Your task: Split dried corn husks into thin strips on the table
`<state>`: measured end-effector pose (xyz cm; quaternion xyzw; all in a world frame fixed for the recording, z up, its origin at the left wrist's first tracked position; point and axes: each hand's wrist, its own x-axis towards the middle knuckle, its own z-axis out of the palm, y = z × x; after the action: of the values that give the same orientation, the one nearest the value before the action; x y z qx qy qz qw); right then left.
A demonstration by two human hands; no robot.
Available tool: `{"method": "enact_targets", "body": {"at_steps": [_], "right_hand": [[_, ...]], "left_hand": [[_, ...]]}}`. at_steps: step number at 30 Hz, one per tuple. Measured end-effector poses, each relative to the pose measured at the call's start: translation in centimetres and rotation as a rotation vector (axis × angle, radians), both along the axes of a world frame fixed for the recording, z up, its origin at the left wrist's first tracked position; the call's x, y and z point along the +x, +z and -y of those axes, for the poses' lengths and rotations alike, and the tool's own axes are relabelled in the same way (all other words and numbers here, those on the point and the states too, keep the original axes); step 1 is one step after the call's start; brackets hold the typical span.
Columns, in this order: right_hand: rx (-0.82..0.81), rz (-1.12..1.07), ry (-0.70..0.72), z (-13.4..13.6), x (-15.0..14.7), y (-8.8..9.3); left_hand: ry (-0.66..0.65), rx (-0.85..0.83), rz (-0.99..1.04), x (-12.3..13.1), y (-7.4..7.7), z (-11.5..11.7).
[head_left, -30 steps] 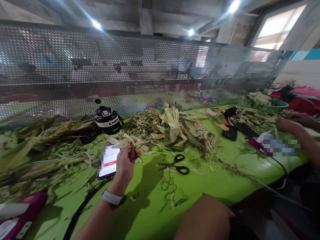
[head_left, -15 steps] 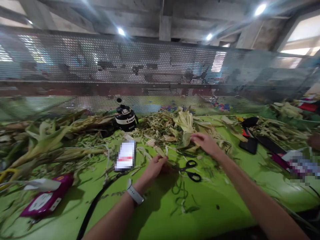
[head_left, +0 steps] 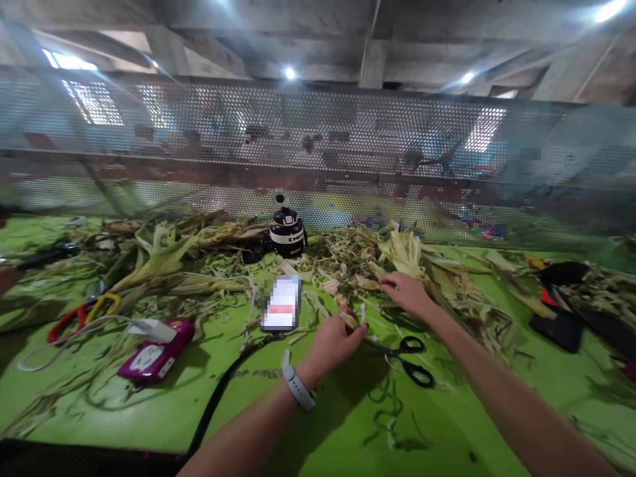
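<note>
My left hand (head_left: 338,339), with a light watch strap on its wrist, pinches a pale strip of husk (head_left: 350,320) over the green table (head_left: 318,424). Farther right, my right hand (head_left: 405,291) reaches into the dry husk pile (head_left: 358,255), its fingertips together beside a brownish piece; whether it grips anything is too small to tell. A bundle of pale yellow husks (head_left: 401,248) stands just behind it. Black-handled scissors (head_left: 410,361) lie below my right hand, their blades toward my left hand and partly hidden.
A phone (head_left: 281,303) lies left of my left hand, a black strap running from it. Behind stands a black-and-white bottle (head_left: 288,235). Farther left are a purple power bank (head_left: 158,351) and red-and-yellow scissors (head_left: 82,319). A perforated screen (head_left: 318,132) crosses the back.
The view has swung left, bringing the red-and-yellow scissors fully into sight. My right hand has moved from the pale husk bundle to the loose pieces left of it.
</note>
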<state>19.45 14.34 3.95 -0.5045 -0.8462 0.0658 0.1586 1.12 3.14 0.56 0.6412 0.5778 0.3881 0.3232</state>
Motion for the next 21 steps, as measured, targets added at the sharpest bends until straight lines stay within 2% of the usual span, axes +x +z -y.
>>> {"method": "enact_targets", "body": {"at_steps": [4, 9, 13, 16, 19, 21], "right_hand": [[-0.008, 0.106, 0.061, -0.6, -1.7, 0.4], [-0.015, 0.076, 0.104, -0.9, -5.0, 1.2], [0.009, 0.096, 0.216, -1.7, -9.5, 2.2], [0.007, 0.146, 0.324, -2.5, -13.8, 2.5], [0.003, 0.204, 0.393, -3.0, -17.8, 1.9], [0.006, 0.240, 0.400, -3.1, -19.7, 1.1]], "left_hand": [[-0.008, 0.015, -0.076, 0.2, 0.3, 0.1], [-0.036, -0.014, -0.022, 0.2, -0.7, -0.4], [-0.004, -0.023, -0.037, 0.0, -0.8, -0.3], [0.106, 0.094, -0.096, -0.4, -0.5, -0.2], [0.169, 0.164, -0.107, -1.0, -0.7, -0.7], [0.145, 0.069, -0.064, -1.0, -1.2, -1.3]]}}
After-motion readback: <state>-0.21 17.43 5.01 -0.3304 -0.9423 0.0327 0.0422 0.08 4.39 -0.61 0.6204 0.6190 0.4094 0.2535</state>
